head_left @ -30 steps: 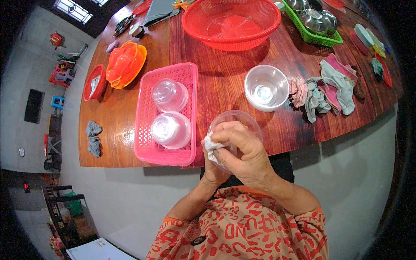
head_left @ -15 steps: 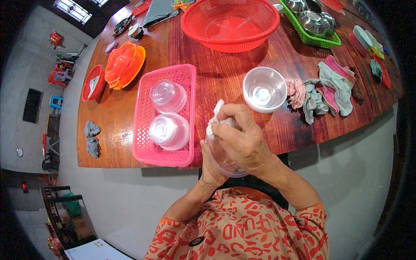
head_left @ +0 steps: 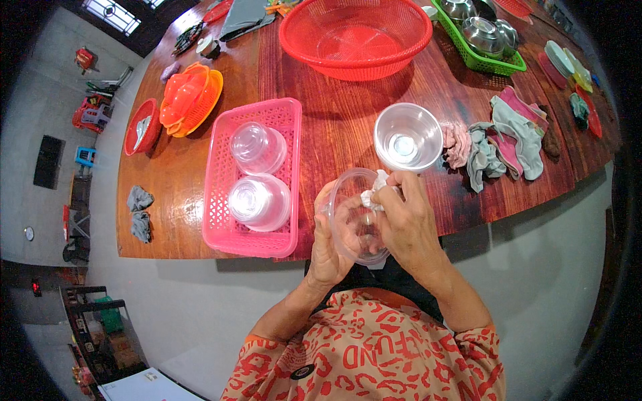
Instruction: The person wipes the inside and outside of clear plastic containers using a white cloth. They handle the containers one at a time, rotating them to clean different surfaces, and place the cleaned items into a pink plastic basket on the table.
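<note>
A clear round plastic container [head_left: 348, 214] is held over the table's front edge, its open mouth turned up toward me. My left hand [head_left: 328, 250] wraps round its left side and underside, fingers showing through the clear wall. My right hand [head_left: 411, 224] pinches a white cloth [head_left: 376, 191] against the container's upper right rim. Just beyond, a stack of clear containers [head_left: 408, 137] stands upright on the table. To the left, a pink perforated basket [head_left: 215, 180] holds upside-down clear containers [head_left: 259, 202].
A large red basket [head_left: 354, 67] stands at the back, with a green basket [head_left: 495, 65] of metal bowls to its right. Several crumpled cloths [head_left: 518, 134] lie on the right. Orange baskets [head_left: 190, 100], a small red basket [head_left: 144, 127] and grey rags [head_left: 140, 214] are at left.
The container has been tipped so its mouth now faces up toward me. My right hand and the white cloth have moved right, from its outside to its rim.
</note>
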Action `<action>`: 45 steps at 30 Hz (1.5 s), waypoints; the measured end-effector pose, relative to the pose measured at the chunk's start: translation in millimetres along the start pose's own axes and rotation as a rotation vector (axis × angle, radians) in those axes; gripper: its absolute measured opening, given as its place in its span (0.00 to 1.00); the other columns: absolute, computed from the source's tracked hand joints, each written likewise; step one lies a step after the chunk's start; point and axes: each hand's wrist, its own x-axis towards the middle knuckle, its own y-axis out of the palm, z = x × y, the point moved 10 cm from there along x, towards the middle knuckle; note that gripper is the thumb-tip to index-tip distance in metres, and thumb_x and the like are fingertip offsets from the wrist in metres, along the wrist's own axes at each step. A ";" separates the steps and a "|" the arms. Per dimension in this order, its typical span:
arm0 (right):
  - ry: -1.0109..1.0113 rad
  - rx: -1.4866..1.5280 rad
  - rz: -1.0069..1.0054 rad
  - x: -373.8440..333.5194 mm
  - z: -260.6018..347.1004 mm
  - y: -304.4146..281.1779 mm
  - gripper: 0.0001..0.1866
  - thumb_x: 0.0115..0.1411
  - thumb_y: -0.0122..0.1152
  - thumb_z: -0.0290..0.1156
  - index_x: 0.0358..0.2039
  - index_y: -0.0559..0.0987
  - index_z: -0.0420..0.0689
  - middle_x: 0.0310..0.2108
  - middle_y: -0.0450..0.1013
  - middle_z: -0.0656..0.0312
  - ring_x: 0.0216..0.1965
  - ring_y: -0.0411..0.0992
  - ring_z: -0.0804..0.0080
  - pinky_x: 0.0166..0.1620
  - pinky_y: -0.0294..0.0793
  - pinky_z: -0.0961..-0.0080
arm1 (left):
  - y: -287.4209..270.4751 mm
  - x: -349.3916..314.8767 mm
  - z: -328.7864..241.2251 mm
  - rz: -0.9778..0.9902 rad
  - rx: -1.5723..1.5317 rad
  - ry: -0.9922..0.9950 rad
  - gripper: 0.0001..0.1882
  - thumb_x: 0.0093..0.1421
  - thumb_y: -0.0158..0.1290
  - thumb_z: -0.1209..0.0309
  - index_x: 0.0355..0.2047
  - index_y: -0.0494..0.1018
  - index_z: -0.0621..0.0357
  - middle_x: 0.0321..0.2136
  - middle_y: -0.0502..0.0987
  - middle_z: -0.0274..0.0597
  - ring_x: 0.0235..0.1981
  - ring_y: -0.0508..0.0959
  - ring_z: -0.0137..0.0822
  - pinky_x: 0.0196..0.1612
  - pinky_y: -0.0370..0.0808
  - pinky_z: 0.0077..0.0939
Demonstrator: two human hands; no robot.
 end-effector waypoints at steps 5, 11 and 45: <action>-0.050 -0.016 0.038 -13.1 9.2 -0.7 0.06 0.46 0.57 0.21 0.28 0.73 0.37 0.35 0.64 0.50 0.38 0.65 0.53 0.38 0.69 0.62 | -5.1 0.1 0.2 -0.007 0.018 0.015 0.39 0.58 0.41 0.37 0.64 0.45 0.40 0.55 0.61 0.55 0.54 0.66 0.50 0.45 0.75 0.44; -0.129 0.305 0.375 -21.4 28.9 10.3 0.10 0.47 0.55 0.21 0.33 0.73 0.37 0.35 0.67 0.52 0.37 0.67 0.55 0.40 0.68 0.61 | -4.3 2.8 -7.1 0.023 0.053 0.061 0.40 0.59 0.38 0.37 0.64 0.44 0.45 0.54 0.61 0.58 0.50 0.70 0.52 0.48 0.74 0.46; -0.154 0.115 0.181 -8.4 30.6 29.2 0.07 0.48 0.55 0.24 0.28 0.75 0.36 0.32 0.70 0.55 0.38 0.69 0.57 0.41 0.71 0.67 | -7.8 -11.0 -0.1 -0.040 0.053 -0.018 0.40 0.60 0.43 0.41 0.63 0.47 0.50 0.55 0.61 0.44 0.56 0.64 0.37 0.58 0.63 0.35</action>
